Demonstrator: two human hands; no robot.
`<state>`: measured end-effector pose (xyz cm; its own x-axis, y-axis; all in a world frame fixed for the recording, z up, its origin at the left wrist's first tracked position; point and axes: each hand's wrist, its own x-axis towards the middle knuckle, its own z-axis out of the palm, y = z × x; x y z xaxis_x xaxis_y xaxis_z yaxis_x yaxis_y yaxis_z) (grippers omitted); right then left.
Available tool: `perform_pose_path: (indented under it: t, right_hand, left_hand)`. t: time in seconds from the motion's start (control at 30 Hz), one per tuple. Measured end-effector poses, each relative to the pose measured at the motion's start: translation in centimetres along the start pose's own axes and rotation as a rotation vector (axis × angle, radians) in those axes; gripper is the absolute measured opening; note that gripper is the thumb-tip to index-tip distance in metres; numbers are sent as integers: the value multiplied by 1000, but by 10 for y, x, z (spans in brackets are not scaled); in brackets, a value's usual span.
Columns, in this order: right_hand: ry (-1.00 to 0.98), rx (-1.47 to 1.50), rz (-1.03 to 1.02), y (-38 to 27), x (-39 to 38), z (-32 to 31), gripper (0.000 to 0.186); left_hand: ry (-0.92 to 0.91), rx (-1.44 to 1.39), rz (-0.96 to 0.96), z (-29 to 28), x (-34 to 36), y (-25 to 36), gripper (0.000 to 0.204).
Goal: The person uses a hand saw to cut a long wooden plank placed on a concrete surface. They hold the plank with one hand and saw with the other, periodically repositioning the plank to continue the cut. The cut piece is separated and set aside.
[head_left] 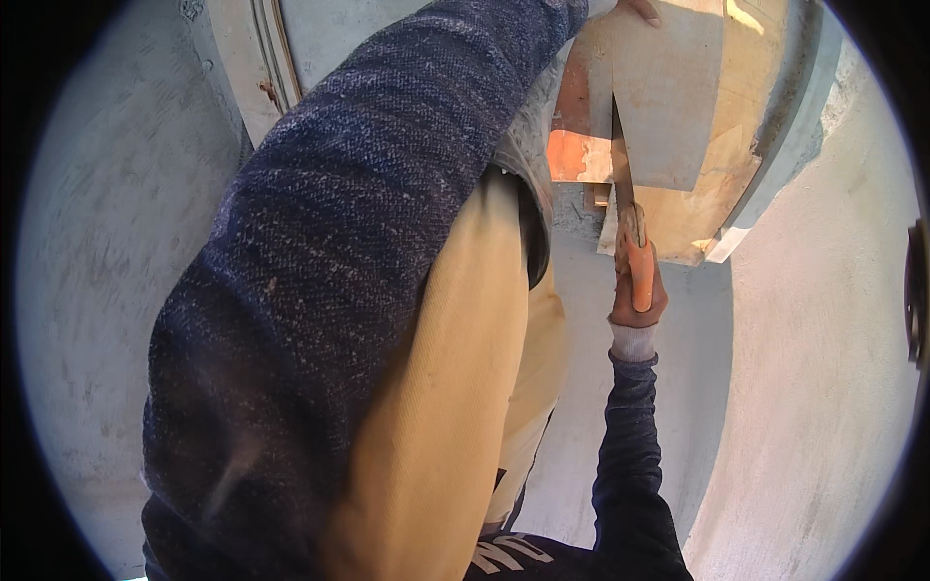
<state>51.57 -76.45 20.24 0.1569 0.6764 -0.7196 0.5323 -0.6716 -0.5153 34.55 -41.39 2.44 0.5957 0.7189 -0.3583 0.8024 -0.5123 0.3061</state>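
Note:
My right hand (660,298) is wrapped round the orange handle of a handsaw (622,160). The saw's narrow blade points away from me and lies along the left edge of a greyish board (668,107). At the top edge of the picture, the fingers of my left hand (643,12) lie stretched out on the far part of this board; the rest of that hand is cut off or hidden. My left arm in a dark speckled sleeve (358,184) crosses the picture in front. Whether the saw teeth sit in a cut cannot be made out.
Under the board lies a lighter wooden panel (722,208), partly sunlit. An orange-red panel (579,155) shows left of the blade. My leg in tan trousers (465,358) is beside the work. A pale frame (250,58) stands at upper left, and a plastered wall (823,320) at right.

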Motion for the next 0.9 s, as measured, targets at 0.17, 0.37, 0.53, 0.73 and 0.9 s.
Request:
perform_pose_path:
  t: [0.17,0.37,0.53,0.73,0.9]
  right_hand:
    - [-7,140,12,-8,2,4,49]
    - [29,165,39,-10,-5,2,56]
    - [13,14,120,-50,-61,-15,52]
    - [16,20,160,-44,-116,-50,50]
    - [69,131,28,-15,-16,7,50]
  left_hand:
    - [28,-6,423,27,27,33,111]
    - [-79,58,452,21,59,76,105]
    - [-129,51,424,30,61,68,103]
    - [-138,31,391,32,60,61,100]
    - [-140,-6,425,34,64,88,98]
